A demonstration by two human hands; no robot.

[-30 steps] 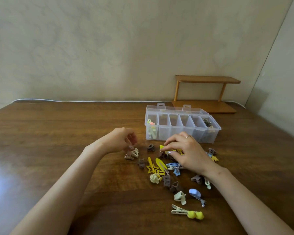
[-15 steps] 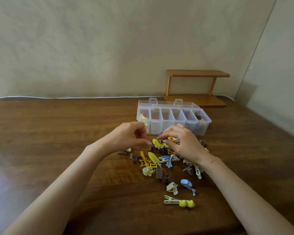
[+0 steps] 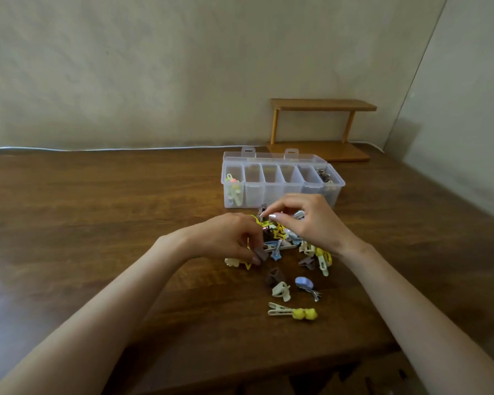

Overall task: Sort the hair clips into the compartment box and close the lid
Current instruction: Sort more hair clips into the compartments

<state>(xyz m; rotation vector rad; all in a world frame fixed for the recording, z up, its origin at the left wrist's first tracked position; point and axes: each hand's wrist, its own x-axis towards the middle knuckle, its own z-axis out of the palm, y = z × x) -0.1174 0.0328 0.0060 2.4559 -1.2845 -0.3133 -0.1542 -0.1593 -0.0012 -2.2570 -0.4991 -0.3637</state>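
Brown clip (image 3: 260, 255) sits pinched in left hand (image 3: 228, 240) grip.

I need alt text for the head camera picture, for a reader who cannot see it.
Two bare hands pick through a pile of small hair clips on a wooden table: the left hand pinches a brown clip, the right hand another small clip. Behind stands an open clear compartment box, mostly empty.

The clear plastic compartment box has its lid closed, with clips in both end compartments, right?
Not quite: in the head view the clear plastic compartment box has its lid open, folded back behind it. Clips do sit in both end compartments, while the middle ones look empty.
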